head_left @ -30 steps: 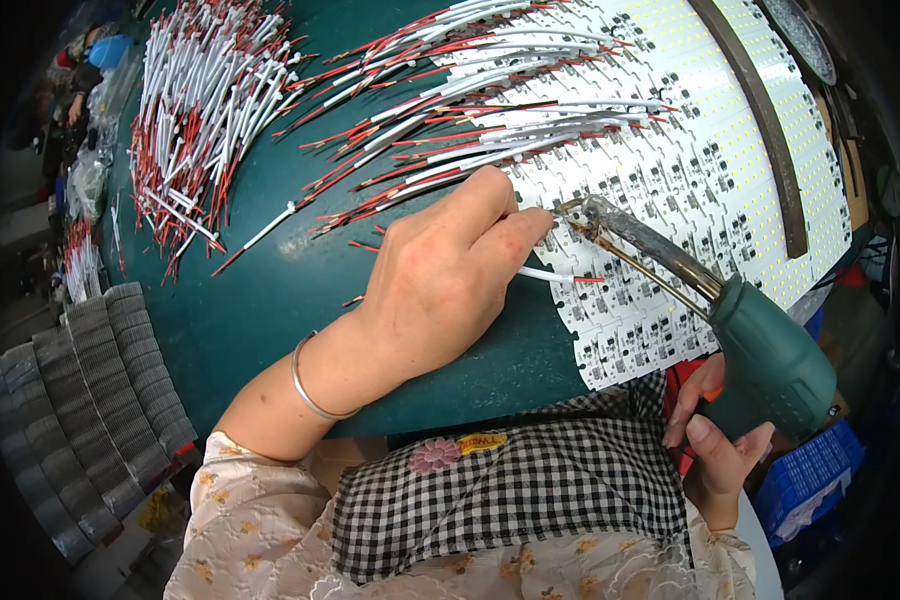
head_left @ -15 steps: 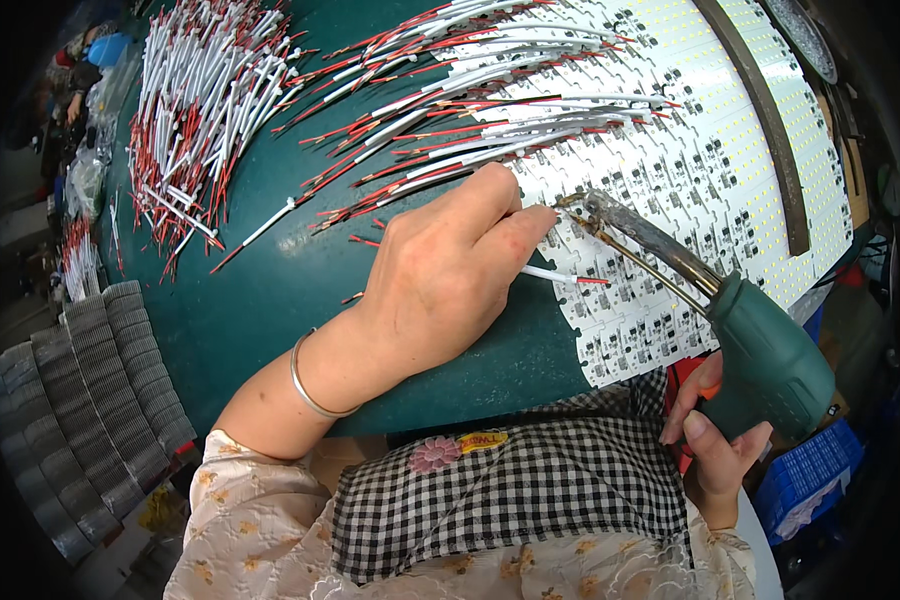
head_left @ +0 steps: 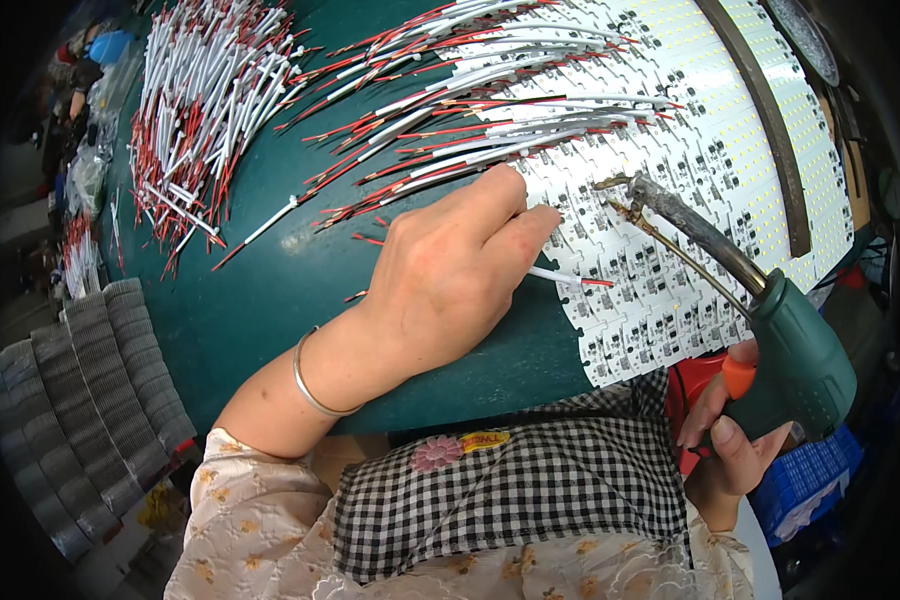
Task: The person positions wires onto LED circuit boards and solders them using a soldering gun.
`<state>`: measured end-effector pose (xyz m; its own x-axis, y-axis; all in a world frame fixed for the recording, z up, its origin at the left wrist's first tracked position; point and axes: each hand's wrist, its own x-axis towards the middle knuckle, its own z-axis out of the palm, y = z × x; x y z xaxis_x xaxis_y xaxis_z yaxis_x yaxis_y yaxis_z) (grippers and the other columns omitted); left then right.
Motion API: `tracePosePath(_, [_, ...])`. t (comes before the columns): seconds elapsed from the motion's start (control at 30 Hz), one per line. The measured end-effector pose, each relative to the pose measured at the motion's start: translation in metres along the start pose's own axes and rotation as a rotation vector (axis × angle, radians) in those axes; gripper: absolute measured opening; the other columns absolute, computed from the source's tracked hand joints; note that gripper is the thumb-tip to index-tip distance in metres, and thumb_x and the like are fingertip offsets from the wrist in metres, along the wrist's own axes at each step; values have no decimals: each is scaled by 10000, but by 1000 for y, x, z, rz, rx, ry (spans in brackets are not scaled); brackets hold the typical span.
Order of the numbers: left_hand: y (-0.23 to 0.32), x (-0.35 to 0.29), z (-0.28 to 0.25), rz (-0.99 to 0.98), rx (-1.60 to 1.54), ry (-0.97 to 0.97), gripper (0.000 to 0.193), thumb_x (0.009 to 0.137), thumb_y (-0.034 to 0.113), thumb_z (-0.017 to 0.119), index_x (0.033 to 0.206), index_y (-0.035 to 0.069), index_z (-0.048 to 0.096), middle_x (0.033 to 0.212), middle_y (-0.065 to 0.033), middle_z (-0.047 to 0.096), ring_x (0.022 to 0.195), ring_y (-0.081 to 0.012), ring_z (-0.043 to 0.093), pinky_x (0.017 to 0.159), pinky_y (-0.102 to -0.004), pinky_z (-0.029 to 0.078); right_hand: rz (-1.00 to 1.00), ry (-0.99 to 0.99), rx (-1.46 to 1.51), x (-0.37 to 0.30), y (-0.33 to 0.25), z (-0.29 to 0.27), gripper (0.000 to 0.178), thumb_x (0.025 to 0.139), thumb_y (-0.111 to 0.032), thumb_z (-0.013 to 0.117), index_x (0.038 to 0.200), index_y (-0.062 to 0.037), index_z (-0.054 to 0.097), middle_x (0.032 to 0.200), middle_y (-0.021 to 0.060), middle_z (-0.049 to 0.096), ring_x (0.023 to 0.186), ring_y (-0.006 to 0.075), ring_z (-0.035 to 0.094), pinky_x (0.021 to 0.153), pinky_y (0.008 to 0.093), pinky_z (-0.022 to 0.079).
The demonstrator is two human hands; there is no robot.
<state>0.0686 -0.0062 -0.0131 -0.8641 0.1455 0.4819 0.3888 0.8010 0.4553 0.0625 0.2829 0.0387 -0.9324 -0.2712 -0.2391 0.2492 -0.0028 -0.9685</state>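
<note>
Soldering gun (head_left: 805, 350) across circuit boards' edge (head_left: 665, 348)

Green soldering gun (head_left: 805, 345), tip (head_left: 615, 183) over boards (head_left: 655, 290)

Work Area Surroundings

A green worktop (head_left: 230, 310) spans the scene from near to far, with a diffuse light reflection (head_left: 296, 241) left of centre. Grey ribbed stacks (head_left: 85, 395) stand beside its left edge. A blue basket (head_left: 820, 470) occupies the near right. The far-left background (head_left: 45, 110) is dim and cluttered.
</note>
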Motion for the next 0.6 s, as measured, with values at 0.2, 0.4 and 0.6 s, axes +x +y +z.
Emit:
tracePosePath(0.2, [-4, 1, 4, -45, -31, 36, 365, 604, -137, 629, 922, 36, 684, 696, -63, 565, 586, -191, 589, 487, -294, 479, 51, -8, 7, -5, -2, -2, 644, 792, -147, 694, 1241, 144, 335, 743, 116, 536, 481, 157, 538, 415, 269, 489])
tracePosePath(0.4, [-5, 1, 3, -16, -151, -9, 341, 605, -123, 652, 898, 42, 712, 695, -57, 575, 573, -177, 584, 486, -270, 471, 51, 17, -27, -11, 2, -8, 638, 760, -203, 756, 1176, 138, 414, 646, 123, 545, 445, 160, 523, 379, 251, 443])
tracePosePath(0.6, [-1, 1, 0, 30, -33, -9, 345, 591, -98, 639, 895, 48, 712, 680, -49, 568, 552, -171, 575, 452, -277, 457, 102, 78, -27, -14, 2, 0, 567, 748, -198, 768, 1106, 110, 453, 622, 125, 548, 442, 161, 518, 388, 245, 440])
